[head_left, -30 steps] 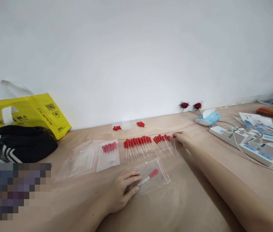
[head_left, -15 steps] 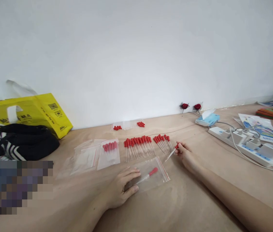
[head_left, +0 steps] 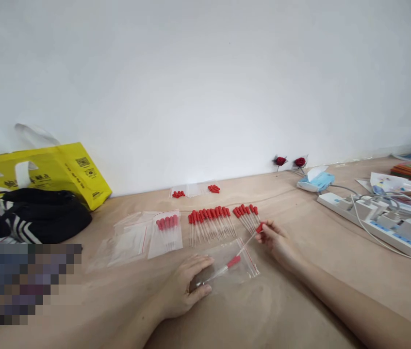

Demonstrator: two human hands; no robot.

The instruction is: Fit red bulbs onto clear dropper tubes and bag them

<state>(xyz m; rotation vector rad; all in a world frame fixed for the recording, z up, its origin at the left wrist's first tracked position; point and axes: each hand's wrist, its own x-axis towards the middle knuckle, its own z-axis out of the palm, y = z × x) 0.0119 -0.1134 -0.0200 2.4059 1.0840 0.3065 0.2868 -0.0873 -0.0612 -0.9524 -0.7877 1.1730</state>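
Note:
My right hand pinches the red bulb of a glass dropper, whose tip points down and left at the mouth of a clear zip bag. One red-bulbed dropper lies inside this bag. At the bag's other end, my left hand holds it against the table, thumb and fingers curled around that end. Beyond the bag lie a wide row of droppers and a smaller group close to my right hand. Further left, a filled bag contains several droppers.
Flat clear bags lie at left, near a black pouch and a yellow bag. Loose red bulbs lie on plastic by the wall. At right are a tissue pack, a corded power strip and papers.
My right hand has moved slightly left with the dropper, bringing its tip to the bag's mouth. My left hand stays on the bag. Something brown now shows at the right edge.

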